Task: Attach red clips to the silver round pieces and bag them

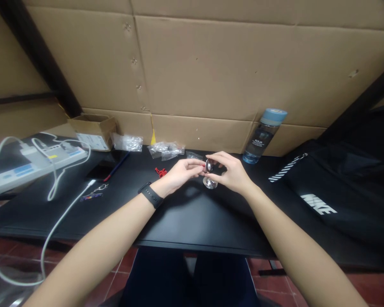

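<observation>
My right hand (232, 170) is closed, its thumb and fingers gripping a small shiny, rounded metal piece (209, 165) just above the black table (195, 226). My left hand (184, 174) comes in from the other side, its thumb and fingers pinched together at the edge of that piece. A bit of red shows at the left fingertips, too small to make out. Directly beneath the hands is a second shiny, flared metal part (210, 183); I cannot tell whether the two are joined. A bundle of red cord (161, 172) lies left of my left hand.
Clear plastic bags (166, 150) and a cardboard box (94, 130) line the back. A water bottle (264, 136) and a black bag (323, 187) are on the right. At left are a power strip (35, 166), white cable (67, 204), phone (104, 166) and keys (97, 189).
</observation>
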The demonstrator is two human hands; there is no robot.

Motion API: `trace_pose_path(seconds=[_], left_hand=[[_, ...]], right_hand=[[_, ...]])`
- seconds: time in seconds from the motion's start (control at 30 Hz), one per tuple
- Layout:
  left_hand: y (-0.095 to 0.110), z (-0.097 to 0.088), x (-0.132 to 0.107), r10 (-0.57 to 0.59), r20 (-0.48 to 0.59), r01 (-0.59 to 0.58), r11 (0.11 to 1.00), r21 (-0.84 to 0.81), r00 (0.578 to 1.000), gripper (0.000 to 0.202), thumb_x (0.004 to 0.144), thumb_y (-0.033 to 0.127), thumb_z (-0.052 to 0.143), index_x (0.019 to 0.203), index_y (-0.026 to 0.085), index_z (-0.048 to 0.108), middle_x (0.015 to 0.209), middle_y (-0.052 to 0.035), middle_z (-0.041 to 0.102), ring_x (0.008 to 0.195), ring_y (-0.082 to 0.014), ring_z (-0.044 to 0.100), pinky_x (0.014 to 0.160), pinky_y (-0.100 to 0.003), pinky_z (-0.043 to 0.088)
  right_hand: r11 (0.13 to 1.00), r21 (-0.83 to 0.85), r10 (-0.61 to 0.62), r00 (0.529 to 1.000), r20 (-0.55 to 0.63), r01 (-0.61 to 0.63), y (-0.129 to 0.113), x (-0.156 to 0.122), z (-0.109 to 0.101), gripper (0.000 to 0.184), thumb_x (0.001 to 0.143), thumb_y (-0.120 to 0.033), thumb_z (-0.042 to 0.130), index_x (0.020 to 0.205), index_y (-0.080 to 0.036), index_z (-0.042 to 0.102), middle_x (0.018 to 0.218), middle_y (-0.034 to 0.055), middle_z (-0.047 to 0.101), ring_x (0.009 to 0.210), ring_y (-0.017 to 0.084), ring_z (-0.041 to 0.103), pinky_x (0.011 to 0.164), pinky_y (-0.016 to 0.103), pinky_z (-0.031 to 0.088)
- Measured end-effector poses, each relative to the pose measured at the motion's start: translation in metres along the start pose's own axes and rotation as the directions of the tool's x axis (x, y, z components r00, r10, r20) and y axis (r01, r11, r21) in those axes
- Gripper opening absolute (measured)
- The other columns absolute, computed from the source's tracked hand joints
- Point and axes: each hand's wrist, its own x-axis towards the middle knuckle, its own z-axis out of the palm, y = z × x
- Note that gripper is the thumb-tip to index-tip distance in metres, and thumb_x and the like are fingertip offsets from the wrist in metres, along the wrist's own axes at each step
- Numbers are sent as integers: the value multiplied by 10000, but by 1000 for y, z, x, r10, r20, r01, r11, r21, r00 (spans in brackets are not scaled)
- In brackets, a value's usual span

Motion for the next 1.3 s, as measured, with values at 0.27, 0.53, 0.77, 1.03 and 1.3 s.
trace_pose_path(seconds=[0.27, 0.53, 0.77, 1.03, 1.3], left_hand=[[1, 0, 0, 82, -28, -77, 985, 154, 996, 295, 834, 366, 825, 965, 119, 732, 936, -80, 750, 824, -156, 673, 859, -332, 530], [5, -4, -2, 160, 40, -155, 824, 544, 986, 241, 941, 388, 676, 934, 150, 714, 917, -67, 757, 806, -181, 684, 792, -310, 524], [17, -9, -11, 172, 282, -329, 431, 840, 944, 141, 971, 269, 618, 1020, 191, 725, 1029, -58, 781, 952, -216, 722, 893, -314, 520], [17, -21, -11, -61, 387, -358, 273, 893, 920, 418, 891, 229, 735, 1304, 191, 681, 1334, -108, 709, 1242, -280, 660, 1088, -380, 486], [9, -13, -14, -155, 353, -309, 251, 917, 923, 488, 1014, 318, 550, 1493, 227, 525, 1623, -117, 463, 1482, -304, 462, 1207, -475, 394]], right_hand=[[1000, 19, -16, 999, 34, 15, -4, -1, 1, 488, 829, -331, 832, 1283, -232, 681, 1147, 94, 707, 962, 236, 687, 843, 378, 603], [999, 6, -41, 999, 15, 41, -2, -1, 0, 488, 833, -327, 833, 1285, -222, 679, 1111, 85, 709, 922, 226, 682, 817, 368, 599], [999, 9, -34, 999, 6, 34, 2, 0, -2, 497, 821, -319, 842, 1280, -212, 684, 1057, 79, 706, 882, 221, 669, 748, 352, 587], [1000, -4, -17, 998, 64, 18, 1, -1, -1, 476, 816, -338, 849, 1248, -206, 702, 1043, 78, 708, 841, 202, 658, 752, 344, 581], [1000, 7, -14, 996, 89, 13, 1, -1, 0, 482, 791, -311, 868, 1227, -188, 705, 1005, 65, 699, 813, 188, 650, 722, 317, 562]])
